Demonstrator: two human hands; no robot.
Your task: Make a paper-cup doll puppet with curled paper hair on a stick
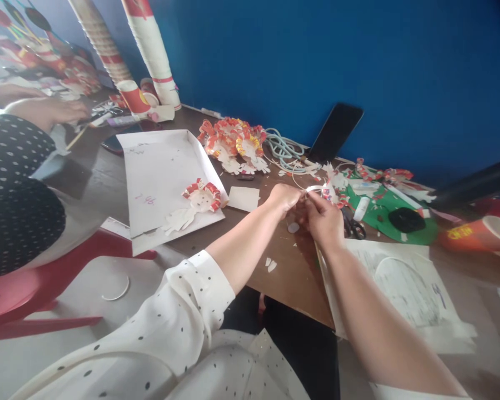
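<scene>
Over the desk, my left hand (289, 199) and my right hand (325, 219) meet with fingers pinched together. A thin, curved white paper strip (314, 189) shows between their fingertips; its lower part is hidden by the fingers. Just beyond my right hand lies a paper figure with a red patterned edge (329, 191). Black-handled scissors (354, 226) rest beside that hand. A finished-looking paper lion figure (202, 199) with a red looped mane lies on a white box lid (150, 166) to the left.
Several more paper figures (233, 139) are heaped at the back near a coiled cable (281, 145). A phone (336, 130) leans on the blue wall. A green sheet (383, 214), a red cup (483, 236) and papers (400, 283) lie right. A co-worker's hand (62, 110) is at far left.
</scene>
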